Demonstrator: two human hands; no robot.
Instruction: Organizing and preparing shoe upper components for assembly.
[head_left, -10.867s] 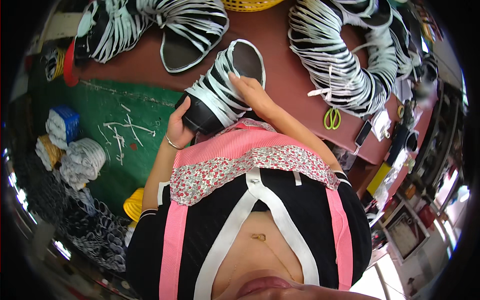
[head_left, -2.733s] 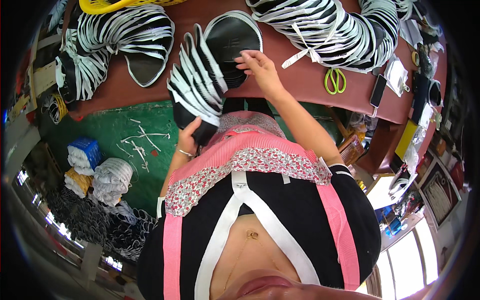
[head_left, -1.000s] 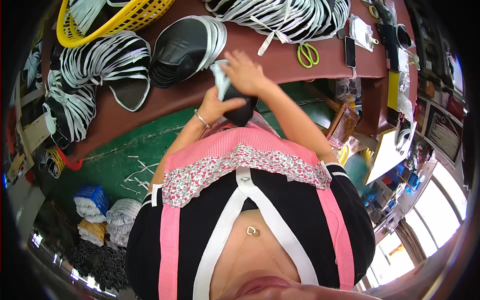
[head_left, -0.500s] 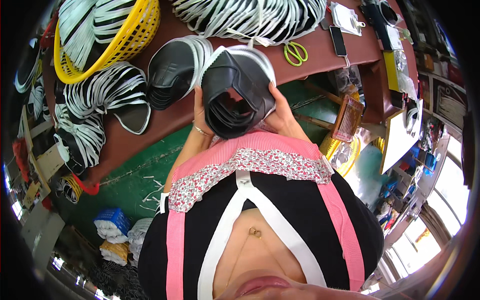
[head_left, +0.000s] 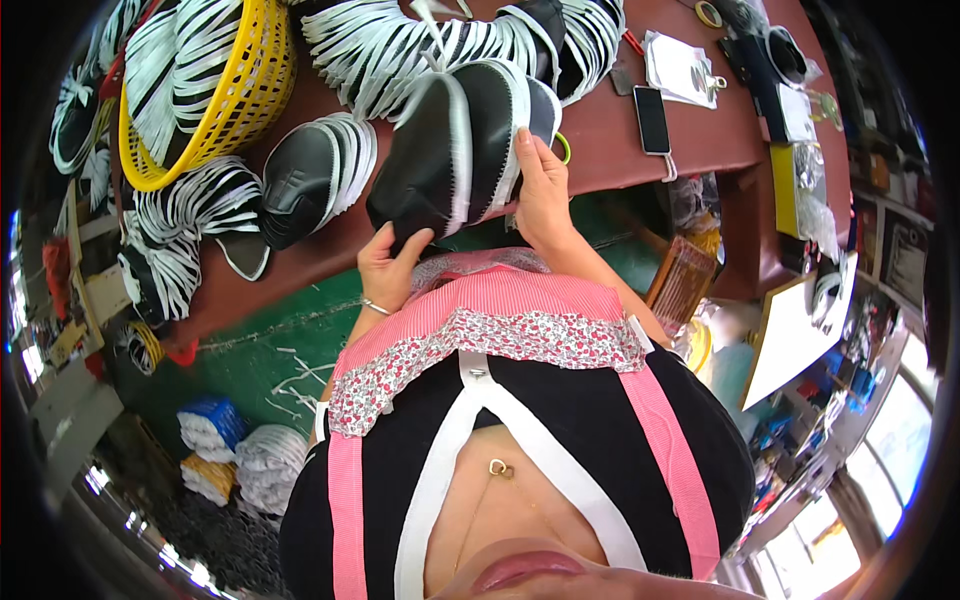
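Note:
Between my hands, at the table's front edge, is a small stack of black shoe uppers [head_left: 415, 170] with white zigzag-stitched edges, tilted and fanned apart. My left hand [head_left: 393, 266] pinches the lower left corner of the stack between thumb and fingers. At the right side, my right hand [head_left: 542, 192] grips the edges, its thumb on top and its other fingers partly hidden. Left of them another stack of black uppers [head_left: 300, 190] lies on the brown table [head_left: 625, 178]. A long tied row of white-edged uppers [head_left: 375, 55] lies just behind.
A yellow basket [head_left: 268, 92] full of white-edged pieces stands at the far left, with a bent row of uppers [head_left: 185, 215] before it. Green scissors [head_left: 565, 149] are mostly hidden behind the stack. Rightward lie a phone [head_left: 651, 120] and a clipboard with papers [head_left: 676, 68].
The held stack has turned from its opening facing me to lying sideways, with the uppers spread apart. My left hand has shifted down to a corner; my right hand has moved up its right edge.

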